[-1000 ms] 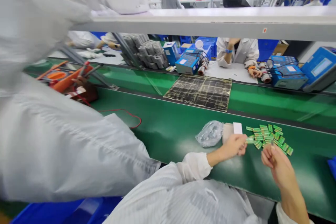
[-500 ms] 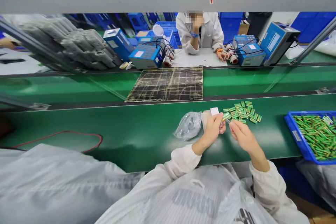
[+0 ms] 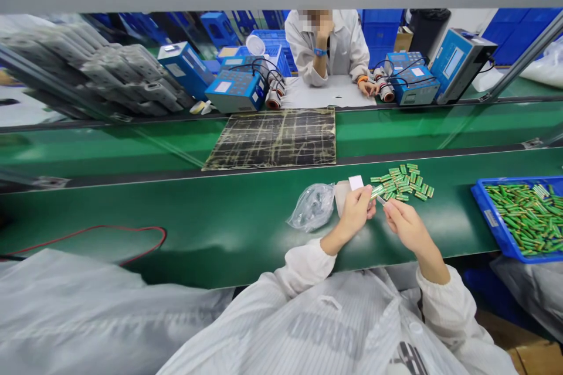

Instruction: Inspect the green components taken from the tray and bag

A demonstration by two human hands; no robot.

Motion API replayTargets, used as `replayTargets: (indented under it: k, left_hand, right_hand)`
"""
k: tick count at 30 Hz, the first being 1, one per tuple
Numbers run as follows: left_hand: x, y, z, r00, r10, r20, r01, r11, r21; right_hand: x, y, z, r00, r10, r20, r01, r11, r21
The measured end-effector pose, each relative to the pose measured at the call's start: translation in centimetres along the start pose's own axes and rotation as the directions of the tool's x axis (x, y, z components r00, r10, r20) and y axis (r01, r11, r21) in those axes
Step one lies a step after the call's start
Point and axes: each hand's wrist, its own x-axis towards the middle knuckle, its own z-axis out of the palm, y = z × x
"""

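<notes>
Over the desk point(image 3: 237, 222), left hand point(image 3: 355, 210) pinches green piece point(image 3: 376, 191), right hand point(image 3: 407, 224) a pale strip point(image 3: 382, 201). Hands, farther apart a second ago, now nearly meet; work likely centres on green piece.

Left hand point(image 3: 357, 211) pinches a small green piece point(image 3: 376, 191); right hand point(image 3: 407, 224) holds a small pale strip point(image 3: 381, 201) close by it. Loose green pile point(image 3: 404, 182) just beyond, on green bench point(image 3: 229, 211). Clear bag point(image 3: 311, 208) leftward; blue tray point(image 3: 486, 205) of green pieces at far right. Across, a person in white point(image 3: 343, 50), one arm raised.
</notes>
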Motion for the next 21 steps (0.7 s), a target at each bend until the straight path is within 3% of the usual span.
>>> replayTargets:
  k: [5,10,14,16,19,21]
  left_hand:
    - [0.0,-0.2,0.1,1.0,-0.001,0.008,0.001,1.0,0.024]
    - [-0.5,0.5,-0.2,0.996,0.071,0.058,-0.082,0.972,0.221]
    - [-0.7,1.5,-0.7,0.962,0.181,0.203,-0.263,0.811,0.522]
    - [-0.6,1.6,-0.6,0.945,0.204,0.256,-0.318,0.756,0.572]
    - [-0.6,1.5,-0.4,0.952,0.175,0.251,-0.289,0.784,0.55]
    - [-0.7,1.6,-0.5,0.957,0.112,0.266,-0.242,0.814,0.528]
  right_hand:
    - [0.0,0.3,-0.1,1.0,-0.005,-0.008,0.005,1.0,-0.012]
    - [-0.1,0.4,-0.7,0.999,-0.005,-0.043,0.004,1.0,-0.017]
    - [0.0,0.1,-0.2,0.998,0.005,-0.066,-0.004,1.0,0.024]
    - [0.1,0.2,0.7,0.997,0.015,-0.078,-0.009,0.997,0.078]
    - [0.5,0.6,1.6,0.994,0.027,-0.105,-0.012,0.99,0.138]
    - [0.8,0.8,0.5,0.981,0.009,-0.192,0.024,0.986,0.167]
